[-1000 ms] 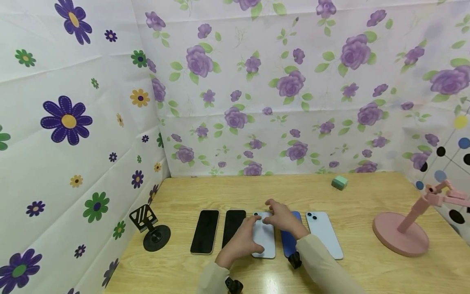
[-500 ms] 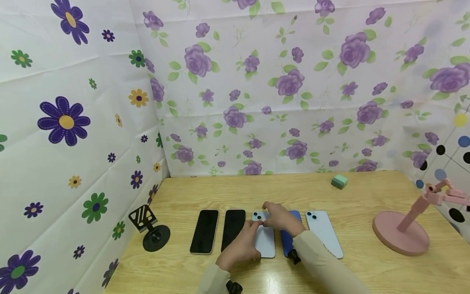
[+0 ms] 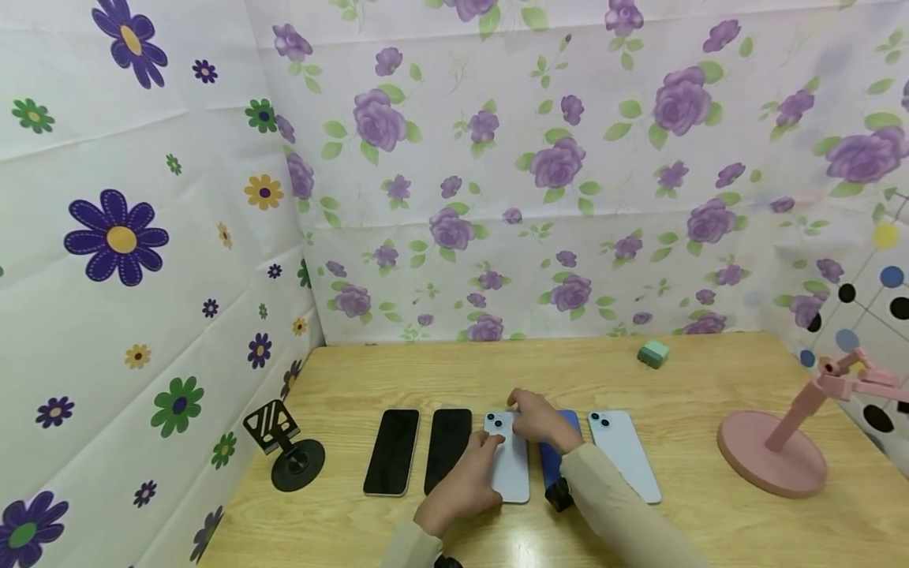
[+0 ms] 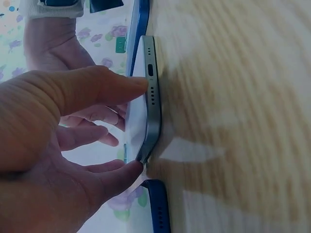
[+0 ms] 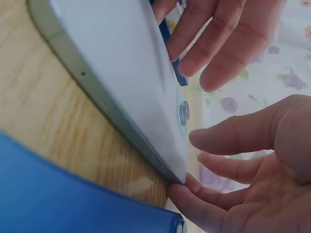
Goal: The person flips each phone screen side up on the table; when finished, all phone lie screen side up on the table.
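A pale smartphone (image 3: 513,471) lies back up on the table between both hands, its twin cameras at the far end. My left hand (image 3: 465,480) is at its left side; in the left wrist view, the thumb (image 4: 114,85) reaches the end with the charging port, and a fingertip is right at the corner. My right hand (image 3: 537,418) is at the far right corner. In the right wrist view, one fingertip (image 5: 177,191) meets the corner edge while the thumb stays near the cameras. Fingers of both hands are fairly straight.
Two black-screened phones (image 3: 392,452) lie to the left. A blue phone (image 3: 550,465), partly under the right arm, and another pale phone (image 3: 625,454) lie to the right. A black stand (image 3: 298,464), a green block (image 3: 653,353) and a pink stand (image 3: 772,454) are farther out.
Both hands have come closer to the pale phone, the left thumb and fingers lowering to its near end. The phone has stayed in place; the head view has shifted slightly.
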Demonstrator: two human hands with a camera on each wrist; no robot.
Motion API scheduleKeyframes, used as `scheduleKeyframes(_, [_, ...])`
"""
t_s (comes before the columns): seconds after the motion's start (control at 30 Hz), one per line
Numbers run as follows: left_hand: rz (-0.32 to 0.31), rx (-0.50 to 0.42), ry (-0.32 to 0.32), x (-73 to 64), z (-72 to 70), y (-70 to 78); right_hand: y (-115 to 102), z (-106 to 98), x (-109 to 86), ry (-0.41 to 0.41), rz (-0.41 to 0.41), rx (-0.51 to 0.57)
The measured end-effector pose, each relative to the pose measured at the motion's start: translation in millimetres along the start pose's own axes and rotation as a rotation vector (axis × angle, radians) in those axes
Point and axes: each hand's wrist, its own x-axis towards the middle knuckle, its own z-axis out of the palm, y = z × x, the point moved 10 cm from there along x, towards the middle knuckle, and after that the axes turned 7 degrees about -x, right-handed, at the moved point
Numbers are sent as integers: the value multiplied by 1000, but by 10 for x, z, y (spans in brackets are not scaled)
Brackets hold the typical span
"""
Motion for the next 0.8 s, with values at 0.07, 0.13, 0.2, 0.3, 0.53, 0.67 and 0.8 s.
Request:
scheduleKeyframes(0.07, [-5,5,2,-18,-1,-2,46,14,6,-3,22,50])
scheduleKeyframes(0.13, [-9,2,1,-27,0,-4,85,16,9,-7,36,93])
scheduleKeyframes(0.2, [-11,2,-2,-29,-3,-4,108,13,13,-11,43,135])
scheduleKeyframes(0.3, [-10,-13,-5,-30,-14,-12,119,1,9,-13,49,196])
scheduleKeyframes(0.53, [-18,-56,-14,-23,-52,-18,151,7,-63,-12,95,323])
scheduleKeyframes(0.67, [-26,-120,-36,9,-42,-14,144,-17,-118,-5,106,349])
scheduleKeyframes(0.8, [-29,-202,-49,26,-33,6,138,-14,-156,-7,107,398])
